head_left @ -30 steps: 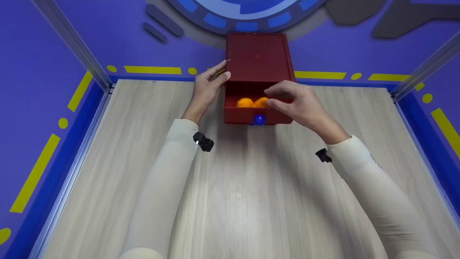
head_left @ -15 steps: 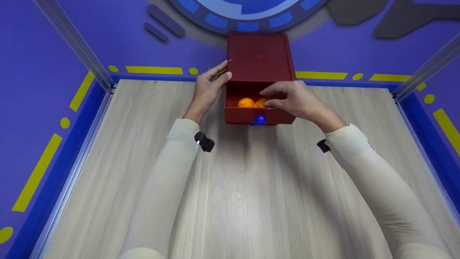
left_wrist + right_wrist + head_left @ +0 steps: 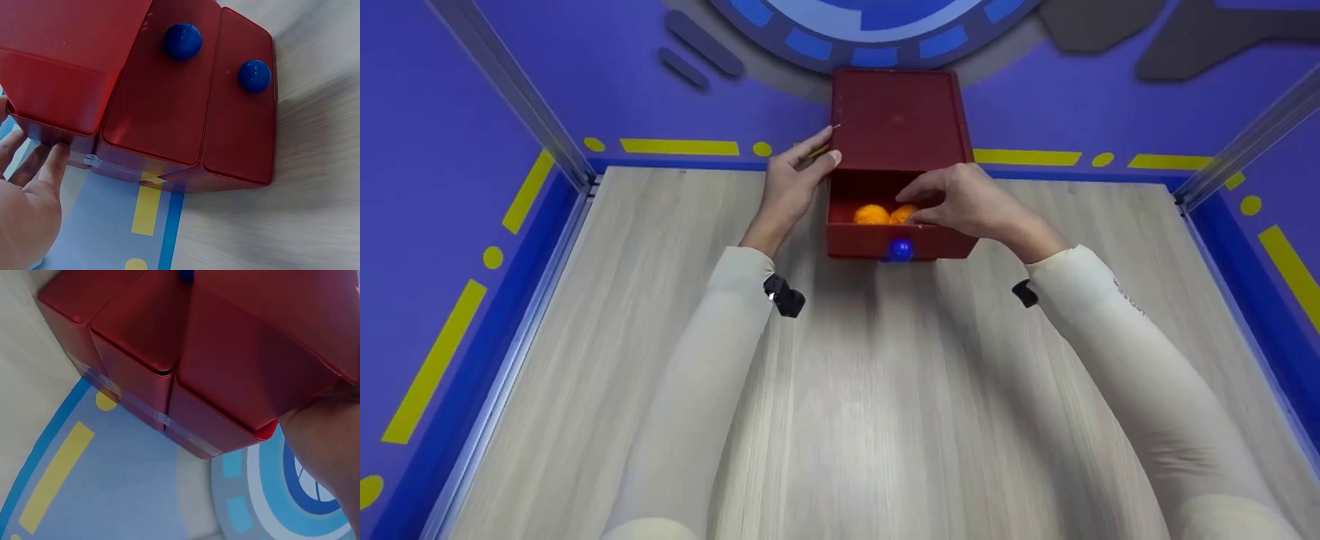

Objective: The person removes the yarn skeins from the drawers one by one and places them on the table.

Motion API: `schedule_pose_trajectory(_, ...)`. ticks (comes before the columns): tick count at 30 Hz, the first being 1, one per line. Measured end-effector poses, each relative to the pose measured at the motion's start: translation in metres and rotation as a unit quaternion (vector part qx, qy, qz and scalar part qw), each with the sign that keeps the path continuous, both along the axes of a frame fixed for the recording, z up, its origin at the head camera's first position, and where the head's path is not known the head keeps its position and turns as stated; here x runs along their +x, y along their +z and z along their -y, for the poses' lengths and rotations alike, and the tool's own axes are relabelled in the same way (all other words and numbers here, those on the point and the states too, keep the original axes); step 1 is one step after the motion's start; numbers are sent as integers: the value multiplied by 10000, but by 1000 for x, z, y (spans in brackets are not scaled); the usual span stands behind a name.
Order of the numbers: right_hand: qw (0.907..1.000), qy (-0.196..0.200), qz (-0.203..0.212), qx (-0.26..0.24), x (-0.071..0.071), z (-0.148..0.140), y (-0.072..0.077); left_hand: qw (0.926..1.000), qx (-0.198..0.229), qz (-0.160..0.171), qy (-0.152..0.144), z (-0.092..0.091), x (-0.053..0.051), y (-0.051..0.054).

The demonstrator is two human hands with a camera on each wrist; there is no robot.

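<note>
Your right hand [image 3: 976,202] has moved left over the right ball [image 3: 900,216]; whether it grips, I cannot tell. Your left hand [image 3: 793,180], fingers apart, still touches the cabinet [image 3: 898,120].

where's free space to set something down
Bare tabletop lies between the left sleeve and right sleeve, before the red drawer unit, and outside each sleeve toward the left wall and right wall. The open top drawer is crowded: two orange balls, the right hand at one. The left hand touches the unit's side.
</note>
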State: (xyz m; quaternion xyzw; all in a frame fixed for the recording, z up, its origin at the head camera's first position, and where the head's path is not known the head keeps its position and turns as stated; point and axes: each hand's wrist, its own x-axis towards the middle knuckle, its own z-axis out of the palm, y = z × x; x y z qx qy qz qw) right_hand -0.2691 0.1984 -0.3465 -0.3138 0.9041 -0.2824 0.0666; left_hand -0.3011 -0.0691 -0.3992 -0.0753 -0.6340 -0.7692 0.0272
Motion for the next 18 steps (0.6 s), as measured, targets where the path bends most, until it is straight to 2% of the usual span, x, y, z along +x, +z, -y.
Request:
schedule_pose_trajectory(10,9982,15,266,546,-4,4,4,10000,-65,69,16,1,-1,-1)
schedule_pose_trajectory(18,9969,-12,251,744,-6,7,7,9999,-78,80,38,3,-1,2)
